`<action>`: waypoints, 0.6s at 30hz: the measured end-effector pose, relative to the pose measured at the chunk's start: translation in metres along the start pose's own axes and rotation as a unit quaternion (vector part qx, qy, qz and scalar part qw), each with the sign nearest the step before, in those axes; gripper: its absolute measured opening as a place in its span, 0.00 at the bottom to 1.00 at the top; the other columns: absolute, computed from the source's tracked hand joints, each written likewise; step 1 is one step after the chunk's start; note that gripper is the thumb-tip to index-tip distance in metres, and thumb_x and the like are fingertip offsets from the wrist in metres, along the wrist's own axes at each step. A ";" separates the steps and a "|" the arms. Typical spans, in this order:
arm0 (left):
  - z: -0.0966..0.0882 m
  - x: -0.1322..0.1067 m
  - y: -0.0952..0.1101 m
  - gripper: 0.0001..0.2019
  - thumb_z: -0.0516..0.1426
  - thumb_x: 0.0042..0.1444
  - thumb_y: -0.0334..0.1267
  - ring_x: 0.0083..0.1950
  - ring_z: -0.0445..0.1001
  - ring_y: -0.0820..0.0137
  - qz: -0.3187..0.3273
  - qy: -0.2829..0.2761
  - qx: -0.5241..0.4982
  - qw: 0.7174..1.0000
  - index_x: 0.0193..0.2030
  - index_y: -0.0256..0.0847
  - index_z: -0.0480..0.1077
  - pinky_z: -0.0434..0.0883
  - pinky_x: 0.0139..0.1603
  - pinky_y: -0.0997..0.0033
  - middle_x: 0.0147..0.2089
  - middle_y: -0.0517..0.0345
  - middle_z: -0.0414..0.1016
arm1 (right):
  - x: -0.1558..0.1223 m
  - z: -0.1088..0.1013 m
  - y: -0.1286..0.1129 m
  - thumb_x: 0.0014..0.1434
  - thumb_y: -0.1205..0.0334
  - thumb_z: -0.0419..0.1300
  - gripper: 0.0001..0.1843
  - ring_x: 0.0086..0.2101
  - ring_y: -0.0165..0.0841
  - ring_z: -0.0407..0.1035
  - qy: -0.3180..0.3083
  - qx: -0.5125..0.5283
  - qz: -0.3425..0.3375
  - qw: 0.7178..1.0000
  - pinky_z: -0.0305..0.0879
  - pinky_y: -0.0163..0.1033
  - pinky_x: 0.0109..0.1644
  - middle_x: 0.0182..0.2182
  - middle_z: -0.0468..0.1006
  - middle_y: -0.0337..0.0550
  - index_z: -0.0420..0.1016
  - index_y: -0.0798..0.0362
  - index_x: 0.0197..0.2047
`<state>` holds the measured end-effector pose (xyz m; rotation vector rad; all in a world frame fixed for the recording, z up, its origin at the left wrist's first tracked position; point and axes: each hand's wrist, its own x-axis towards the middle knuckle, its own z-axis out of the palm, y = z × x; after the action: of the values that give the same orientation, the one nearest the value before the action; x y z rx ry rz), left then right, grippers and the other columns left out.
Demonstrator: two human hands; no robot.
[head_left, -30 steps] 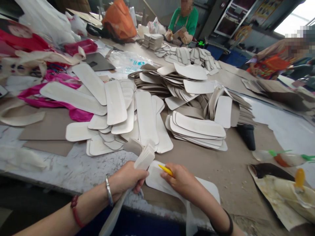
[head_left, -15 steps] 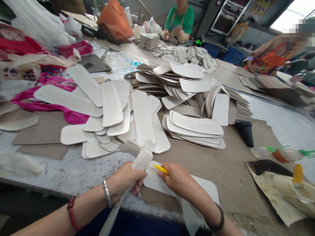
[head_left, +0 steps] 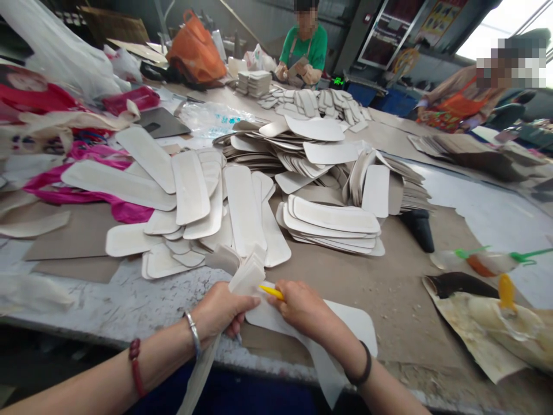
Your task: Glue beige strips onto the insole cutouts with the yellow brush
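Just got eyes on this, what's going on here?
The left hand grips a bundle of pale strips. The right hand holds a yellow pointed tool, its tip close to the bundle, over a white panel. More white panels lie piled beyond, and across the table a co-worker in green handles a piece.

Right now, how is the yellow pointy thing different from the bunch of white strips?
The yellow pointy thing is bright yellow; the white strips are pale. The pointy thing shows as one slim tip, while the strips are many layers bunched together. The right hand grips the pointy thing; the left hand grips the strips. Both are held.
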<state>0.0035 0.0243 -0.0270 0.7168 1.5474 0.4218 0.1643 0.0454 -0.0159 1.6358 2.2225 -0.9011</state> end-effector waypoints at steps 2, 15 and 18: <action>0.002 -0.002 0.002 0.15 0.57 0.39 0.40 0.09 0.56 0.76 0.001 0.018 0.009 1.000 0.09 0.41 0.58 0.54 0.13 0.75 0.06 0.64 0.56 | 0.001 0.001 -0.002 0.60 0.58 0.52 0.12 0.39 0.41 0.73 0.003 -0.004 0.000 1.000 0.58 0.38 0.34 0.38 0.79 0.50 0.74 0.52 0.40; 0.000 -0.002 -0.007 0.15 0.59 0.35 0.44 0.11 0.56 0.76 0.018 0.032 0.009 0.999 0.10 0.41 0.59 0.57 0.15 0.74 0.07 0.65 0.57 | -0.089 -0.002 0.083 0.63 0.59 0.47 0.13 0.39 0.39 0.72 0.051 0.013 0.169 0.984 0.59 0.37 0.39 0.36 0.79 0.47 0.71 0.52 0.40; 0.001 -0.003 -0.005 0.16 0.59 0.36 0.46 0.11 0.56 0.76 0.012 0.038 0.015 0.999 0.10 0.41 0.59 0.57 0.15 0.74 0.07 0.65 0.57 | -0.099 0.010 0.098 0.63 0.57 0.45 0.14 0.39 0.39 0.72 0.079 0.007 0.216 0.973 0.59 0.37 0.38 0.36 0.78 0.47 0.70 0.51 0.42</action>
<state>0.0033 0.0182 -0.0283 0.7509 1.6205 0.4478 0.2875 -0.0193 -0.0051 2.1455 1.8306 -0.6878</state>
